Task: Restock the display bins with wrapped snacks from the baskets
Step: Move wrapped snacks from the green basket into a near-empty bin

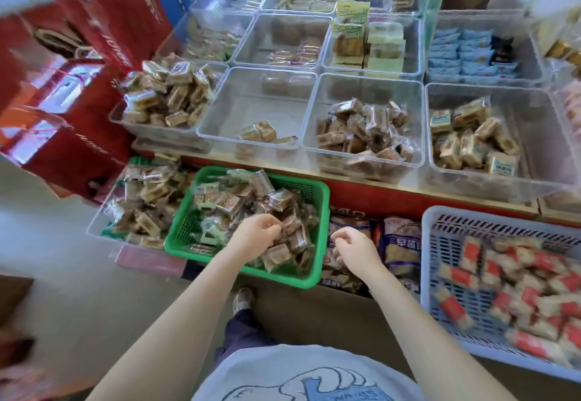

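Note:
A green basket [185,218] below the counter holds a heap of brown wrapped snacks [239,202]. My left hand [256,234] is down in the basket, its fingers curled around a snack near the middle of the heap. Just outside the basket's right rim, my right hand [355,249] hovers with loosely curled fingers and holds nothing. On the counter above stand clear display bins: one nearly bare bin [220,111] with a few snacks, and one half full of brown snacks [364,130].
A clear tub of snacks [141,199] sits left of the green basket. A pale blue basket [440,243] of red-and-white snacks stands at the right. Bagged packs [399,243] lie between the baskets. Red boxes [78,86] are stacked at the left. More bins fill the counter behind.

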`<state>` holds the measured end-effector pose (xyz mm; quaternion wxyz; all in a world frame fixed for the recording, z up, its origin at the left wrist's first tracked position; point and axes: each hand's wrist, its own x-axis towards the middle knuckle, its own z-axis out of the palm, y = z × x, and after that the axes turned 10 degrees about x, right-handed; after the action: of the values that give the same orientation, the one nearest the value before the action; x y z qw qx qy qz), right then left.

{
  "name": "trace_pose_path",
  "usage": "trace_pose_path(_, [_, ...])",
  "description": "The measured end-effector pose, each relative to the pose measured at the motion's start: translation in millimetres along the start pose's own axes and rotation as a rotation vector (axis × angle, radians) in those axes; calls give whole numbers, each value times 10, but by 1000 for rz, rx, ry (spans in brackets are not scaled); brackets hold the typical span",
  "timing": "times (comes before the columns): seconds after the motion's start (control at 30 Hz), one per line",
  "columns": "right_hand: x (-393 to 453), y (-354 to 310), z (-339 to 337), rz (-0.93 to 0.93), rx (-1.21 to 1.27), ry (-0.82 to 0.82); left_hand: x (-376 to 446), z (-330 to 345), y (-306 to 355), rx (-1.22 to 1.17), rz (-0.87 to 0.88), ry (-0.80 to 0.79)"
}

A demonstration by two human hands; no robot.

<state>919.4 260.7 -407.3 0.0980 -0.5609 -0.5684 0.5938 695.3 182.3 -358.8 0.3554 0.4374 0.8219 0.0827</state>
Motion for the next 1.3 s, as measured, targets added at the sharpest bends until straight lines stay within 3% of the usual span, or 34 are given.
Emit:
trace_pose_path(0.17, [556, -493, 732, 6, -85, 45, 613, -485, -708, -37, 6, -27])
trace_pose_path(0.37, [1104, -839, 1562, 180, -236, 129, 1222, -1105, -1401, -9, 33, -133])
trace_pose_path(0.83, [1925, -985, 2044, 421, -427, 180, 1813, -1446, -1878, -75, 33, -239])
trace_pose_path(0.93, [1921, -1065, 1958, 446, -277, 248, 1828, -1461, -1878, -94, 38, -267])
trace_pose_path(1.0, [1843, -1161, 1871, 439, -34, 336, 1822, -1472, -1828, -143, 30, -292])
trace_pose_path(1.07, [1689, -1320, 1769, 419, 502, 365, 1807, -1492, -1719, -235, 25, -303])
trace_pose_path(1.13, [1437, -1527, 1674, 374, 1074, 245, 1800, -1527, -1544, -387, 33, -326])
trace_pose_path(1.17, [1296, -1637, 1646, 347, 1229, 164, 1785, -1549, -1433, -472, 52, -360])
trace_pose_path(1.3, [951, -2067, 1625, 214, 1228, -25, 1672, -1698, -916, -726, 178, -519])
